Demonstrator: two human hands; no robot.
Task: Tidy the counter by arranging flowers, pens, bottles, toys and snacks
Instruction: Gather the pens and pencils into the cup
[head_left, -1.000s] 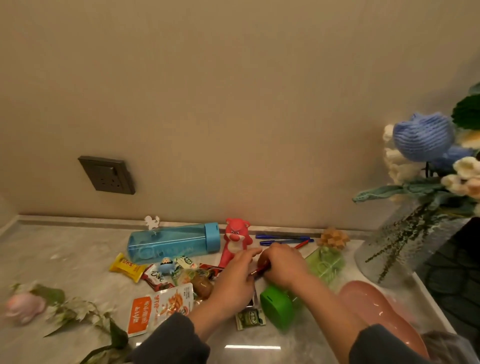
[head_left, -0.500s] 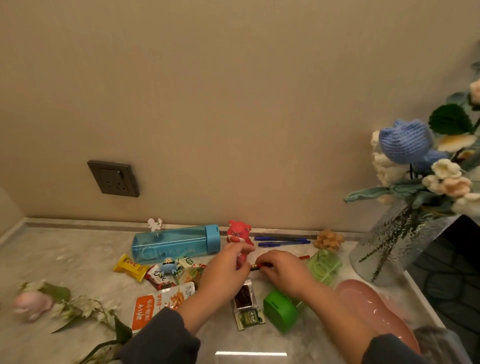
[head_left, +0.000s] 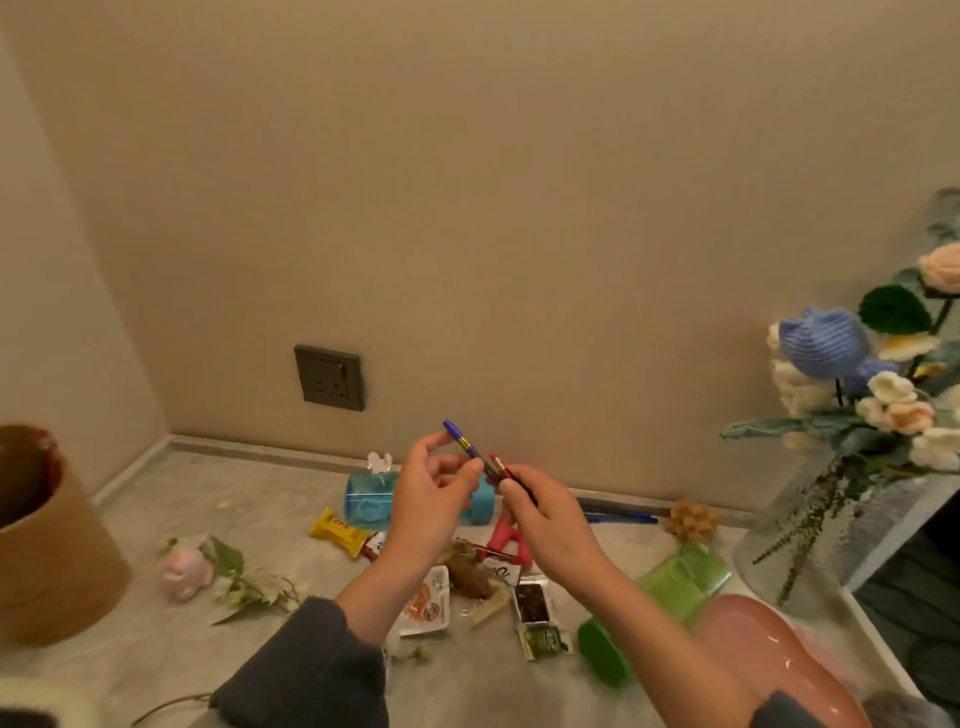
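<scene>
Both hands had lifted: left hand (head_left: 434, 504) pinched a blue pen (head_left: 460, 439) tilted toward eleven o'clock, right hand (head_left: 545, 512) gripped a red pen (head_left: 500, 466).

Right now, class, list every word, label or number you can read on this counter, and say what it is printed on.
None reads clearly.
Yellow snack bar: red print, too blurred.
White snack packet: orange label, too blurred.
Green sachet: print too small.
Blue bottle: faint marking, unreadable.
</scene>
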